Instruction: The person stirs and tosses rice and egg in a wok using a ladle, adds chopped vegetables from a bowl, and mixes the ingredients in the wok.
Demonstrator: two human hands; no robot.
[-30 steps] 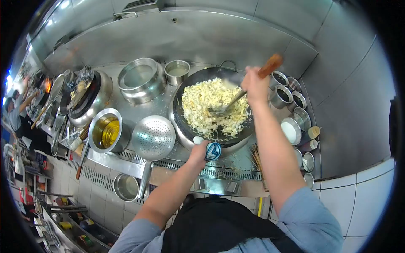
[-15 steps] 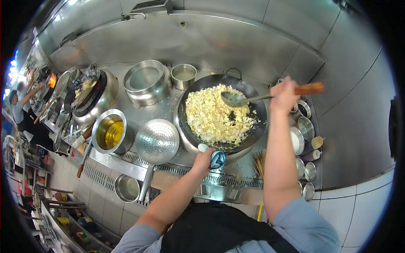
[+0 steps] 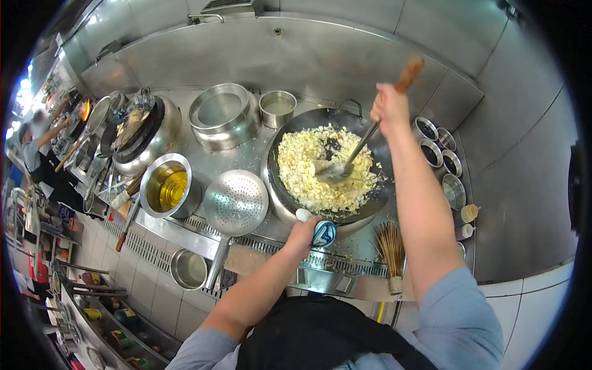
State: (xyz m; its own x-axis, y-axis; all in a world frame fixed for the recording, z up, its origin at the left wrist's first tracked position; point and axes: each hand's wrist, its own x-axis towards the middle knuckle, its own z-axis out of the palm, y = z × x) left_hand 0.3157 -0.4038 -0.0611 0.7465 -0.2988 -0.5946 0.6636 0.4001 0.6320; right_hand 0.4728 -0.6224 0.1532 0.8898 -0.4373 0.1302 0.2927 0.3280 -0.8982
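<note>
A large black wok (image 3: 385,148) holds a pale yellow and white mixture of egg and rice-like grains (image 3: 296,160). My right hand (image 3: 391,110) is closed around the metal shaft of a ladle (image 3: 365,140), just below its wooden handle (image 3: 409,73). The ladle's bowl, slightly blurred, rests in the food near the wok's middle. My left hand (image 3: 304,233) grips a blue and white cloth (image 3: 323,234) at the wok's near rim, where a white end of the cloth shows.
Left of the wok lie a perforated strainer (image 3: 236,202), an oil pot (image 3: 168,186) and metal pots (image 3: 224,117). A bamboo brush (image 3: 390,250) and seasoning containers (image 3: 454,192) are on the right. Another person (image 3: 42,151) works at a flaming stove far left.
The ladle swung out right above the food, then came back down into it, its handle now pointing up. An open patch appears in the food's upper part. My left hand keeps its hold.
</note>
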